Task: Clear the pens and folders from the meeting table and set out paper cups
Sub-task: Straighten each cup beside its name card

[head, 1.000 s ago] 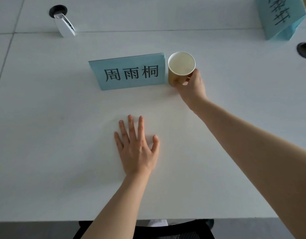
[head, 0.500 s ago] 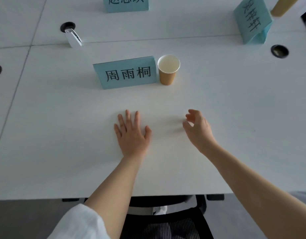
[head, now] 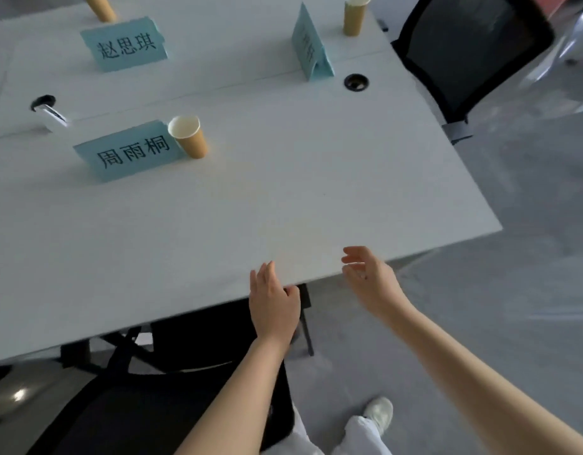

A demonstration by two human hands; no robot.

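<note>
Hands left empty as cups stood at each place

Both the left hand [head: 273, 303] and right hand [head: 370, 280] hung loose-fingered at the table [head: 316, 198] edge; the nearest paper cup [head: 189, 136] stood at eleven o'clock, touching its name card [head: 129, 152]; the next setting probably wanted the same snug placing.

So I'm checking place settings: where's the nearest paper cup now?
In the head view, left of centre, the nearest paper cup stands upright on the table, against the right end of the near name card.

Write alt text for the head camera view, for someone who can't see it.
Two empty hands, left and right, hover at the near edge of a white table. A paper cup stands beside a blue name card; more cards and cups sit farther back.
</note>
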